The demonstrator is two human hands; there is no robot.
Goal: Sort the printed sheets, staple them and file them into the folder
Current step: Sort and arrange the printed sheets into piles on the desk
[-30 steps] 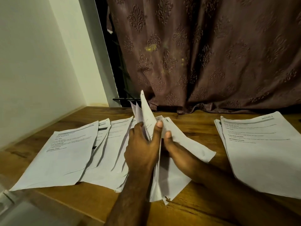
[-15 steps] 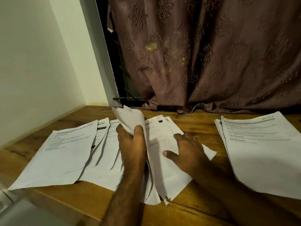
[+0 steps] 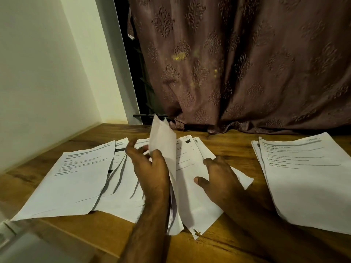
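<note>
The left hand (image 3: 150,173) is pinching a raised sheet (image 3: 163,147) between thumb and fingers, lifting it upright from the fanned middle pile (image 3: 121,188) on the wooden table (image 3: 233,147). The right hand (image 3: 218,175) is pressing flat, fingers spread, on the printed page (image 3: 191,202) beside it. A separate stack (image 3: 307,179) is lying well apart on the right; its corner heading seems to read "SECTION", the rest being too blurred.
</note>
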